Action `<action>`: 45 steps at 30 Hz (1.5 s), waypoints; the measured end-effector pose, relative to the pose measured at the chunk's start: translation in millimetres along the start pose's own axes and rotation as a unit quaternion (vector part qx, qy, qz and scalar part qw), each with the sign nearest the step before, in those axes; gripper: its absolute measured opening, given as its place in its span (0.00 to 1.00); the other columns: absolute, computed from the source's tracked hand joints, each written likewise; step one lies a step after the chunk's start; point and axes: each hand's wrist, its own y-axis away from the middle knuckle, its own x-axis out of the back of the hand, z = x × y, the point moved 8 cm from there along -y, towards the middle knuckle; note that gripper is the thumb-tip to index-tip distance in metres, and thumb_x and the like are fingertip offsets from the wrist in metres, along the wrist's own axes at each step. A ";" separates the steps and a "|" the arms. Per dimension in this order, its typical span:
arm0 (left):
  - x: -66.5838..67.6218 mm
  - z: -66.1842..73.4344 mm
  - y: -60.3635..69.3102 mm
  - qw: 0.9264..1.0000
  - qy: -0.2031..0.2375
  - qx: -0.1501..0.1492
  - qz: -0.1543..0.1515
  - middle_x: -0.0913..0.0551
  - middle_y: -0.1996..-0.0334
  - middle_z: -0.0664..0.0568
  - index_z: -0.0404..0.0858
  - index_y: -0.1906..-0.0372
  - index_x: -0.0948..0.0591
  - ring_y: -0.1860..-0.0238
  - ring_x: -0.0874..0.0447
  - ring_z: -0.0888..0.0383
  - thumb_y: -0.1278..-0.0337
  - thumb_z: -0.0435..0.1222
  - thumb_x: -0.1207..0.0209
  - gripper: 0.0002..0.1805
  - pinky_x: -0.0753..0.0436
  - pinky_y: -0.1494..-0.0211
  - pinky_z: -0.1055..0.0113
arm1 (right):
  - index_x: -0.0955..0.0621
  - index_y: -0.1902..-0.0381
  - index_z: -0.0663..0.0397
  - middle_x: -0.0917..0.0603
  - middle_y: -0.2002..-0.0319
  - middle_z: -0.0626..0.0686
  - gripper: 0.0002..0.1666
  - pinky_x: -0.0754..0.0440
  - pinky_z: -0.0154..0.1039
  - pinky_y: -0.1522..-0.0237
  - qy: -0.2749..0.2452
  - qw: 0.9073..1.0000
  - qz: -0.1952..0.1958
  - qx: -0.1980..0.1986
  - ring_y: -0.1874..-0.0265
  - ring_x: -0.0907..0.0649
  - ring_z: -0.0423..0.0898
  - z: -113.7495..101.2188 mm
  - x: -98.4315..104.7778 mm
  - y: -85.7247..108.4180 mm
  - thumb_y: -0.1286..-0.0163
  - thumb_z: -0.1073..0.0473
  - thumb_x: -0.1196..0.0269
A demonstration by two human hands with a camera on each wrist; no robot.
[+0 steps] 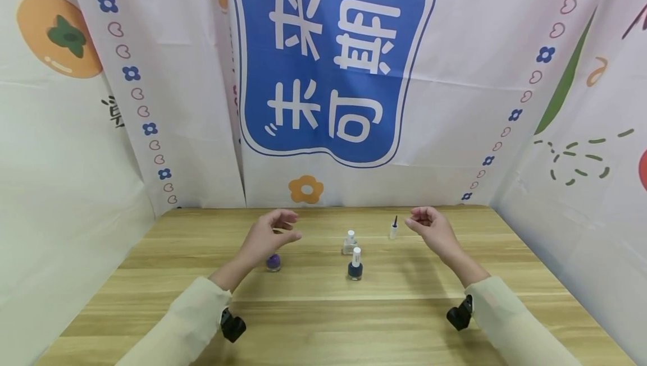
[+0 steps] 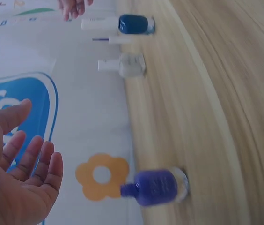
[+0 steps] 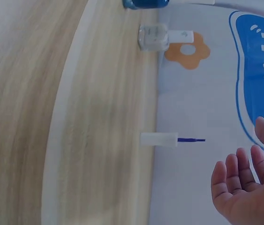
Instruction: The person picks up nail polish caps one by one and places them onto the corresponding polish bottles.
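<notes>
My left hand hovers over the table with loosely bent fingers and nothing in them. Below it stands an uncapped purple nail polish bottle, its purple neck bare. On the right, my right hand is also raised and holds nothing. Beside it a white nail polish cap stands on its top, its purple-coated brush pointing up. Between the hands stand two capped bottles: a clear nail polish bottle and, nearer to me, a dark blue nail polish bottle, both with white caps.
The wooden table runs back to a white printed cloth with a blue sign and an orange flower. More cloth hangs at both sides. A small black camera is strapped at each wrist.
</notes>
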 end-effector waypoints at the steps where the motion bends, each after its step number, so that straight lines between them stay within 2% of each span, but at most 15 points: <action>1: 2.4 -2.8 0.8 1.000 0.000 -0.001 0.000 0.18 0.51 0.50 0.38 0.47 0.20 0.52 0.20 0.50 0.48 0.36 0.30 0.22 0.19 0.51 0.58 | 0.26 0.47 0.69 0.22 0.55 0.59 0.20 0.22 0.27 0.59 0.004 1.000 -0.001 -0.003 0.58 0.23 0.48 3.1 0.1 -1.3 0.32 0.62 0.37; 7: 18.5 -20.3 7.2 1.000 -0.011 -0.001 -0.002 0.20 0.48 0.45 0.35 0.43 0.23 0.49 0.22 0.46 0.48 0.37 0.30 0.26 0.21 0.47 0.55 | 0.27 0.45 0.69 0.22 0.55 0.59 0.23 0.22 0.29 0.60 0.012 1.000 -0.009 -0.022 0.57 0.23 0.49 18.3 -3.3 -8.4 0.32 0.62 0.36; 13: 29.0 -38.0 12.3 1.000 -0.013 0.005 -0.027 0.22 0.46 0.41 0.33 0.40 0.26 0.48 0.24 0.42 0.48 0.38 0.29 0.31 0.21 0.47 0.55 | 0.28 0.43 0.69 0.23 0.52 0.62 0.25 0.21 0.36 0.53 0.028 0.999 -0.015 -0.029 0.52 0.23 0.55 31.2 -7.2 -16.3 0.33 0.61 0.36; 18: 33.5 -49.6 16.5 0.999 -0.012 0.003 -0.050 0.24 0.45 0.36 0.29 0.38 0.28 0.47 0.25 0.38 0.49 0.37 0.29 0.34 0.22 0.45 0.51 | 0.30 0.41 0.72 0.24 0.48 0.67 0.28 0.21 0.44 0.48 0.034 0.998 -0.033 -0.031 0.50 0.23 0.58 36.0 -15.3 -22.7 0.34 0.62 0.34; 23: 33.5 -61.3 21.5 0.997 -0.009 0.015 -0.082 0.25 0.44 0.36 0.30 0.37 0.29 0.45 0.27 0.36 0.51 0.36 0.28 0.36 0.25 0.43 0.47 | 0.31 0.40 0.73 0.25 0.47 0.68 0.30 0.23 0.49 0.46 0.048 0.997 -0.051 -0.041 0.48 0.24 0.60 38.5 -23.6 -24.5 0.34 0.63 0.35; 30: 31.7 -73.2 24.6 0.993 -0.006 0.034 -0.115 0.28 0.42 0.32 0.29 0.36 0.31 0.44 0.28 0.36 0.53 0.35 0.27 0.39 0.26 0.42 0.45 | 0.30 0.40 0.74 0.24 0.47 0.68 0.29 0.24 0.50 0.44 0.048 0.996 -0.059 -0.047 0.47 0.25 0.61 39.5 -33.0 -27.2 0.36 0.66 0.34; 38: 23.9 -80.7 24.4 0.991 -0.012 0.044 -0.129 0.27 0.43 0.31 0.25 0.38 0.31 0.46 0.26 0.38 0.54 0.31 0.27 0.37 0.22 0.45 0.52 | 0.29 0.43 0.73 0.24 0.50 0.67 0.27 0.23 0.50 0.46 0.056 0.995 -0.058 -0.055 0.49 0.24 0.60 47.2 -37.6 -32.0 0.36 0.66 0.34; 45: 17.7 -84.8 24.5 0.990 -0.026 0.054 -0.126 0.23 0.49 0.38 0.24 0.44 0.27 0.52 0.22 0.45 0.53 0.28 0.29 0.30 0.19 0.50 0.57 | 0.27 0.45 0.73 0.23 0.51 0.66 0.24 0.22 0.47 0.50 0.051 0.995 -0.067 -0.061 0.51 0.23 0.59 57.8 -42.2 -38.1 0.36 0.66 0.35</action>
